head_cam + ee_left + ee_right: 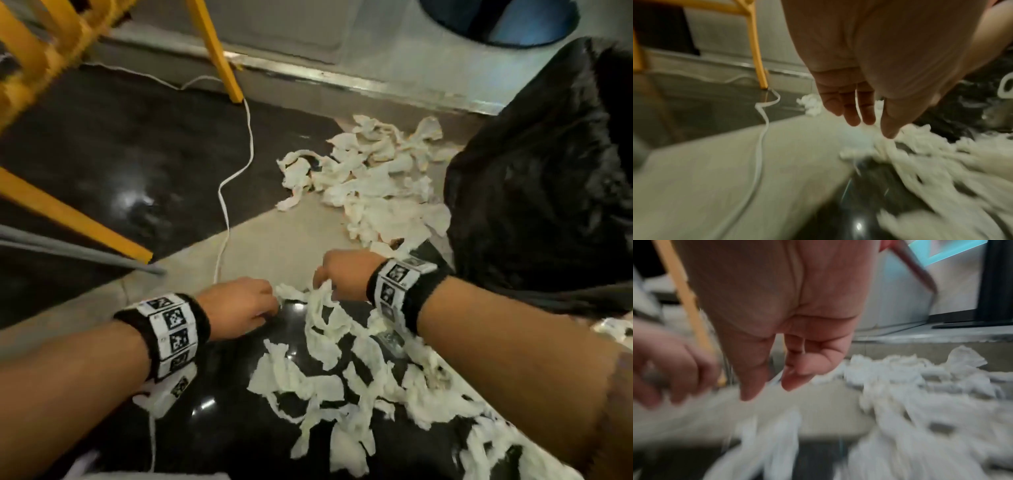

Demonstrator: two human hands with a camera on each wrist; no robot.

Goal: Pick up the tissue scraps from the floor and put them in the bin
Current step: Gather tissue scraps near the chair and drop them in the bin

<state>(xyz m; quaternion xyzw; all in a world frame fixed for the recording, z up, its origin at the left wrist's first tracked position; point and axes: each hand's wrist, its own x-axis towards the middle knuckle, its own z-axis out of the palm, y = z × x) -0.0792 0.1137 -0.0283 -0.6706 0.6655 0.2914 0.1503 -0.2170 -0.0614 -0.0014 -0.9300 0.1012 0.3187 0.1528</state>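
Note:
White tissue scraps lie in two heaps: a near heap on the dark glossy floor and a far heap on the pale tile beside the black bin bag. My left hand reaches down at the near heap's left edge, its thumb tip touching a scrap while the other fingers stay fairly straight. My right hand hovers over the top of a long scrap. In the blurred right wrist view, thumb and forefinger are apart with nothing between them.
A white cable snakes across the floor left of the scraps. Yellow chair legs and a grey bar stand to the left. A metal threshold strip runs along the back, with a blue round object beyond.

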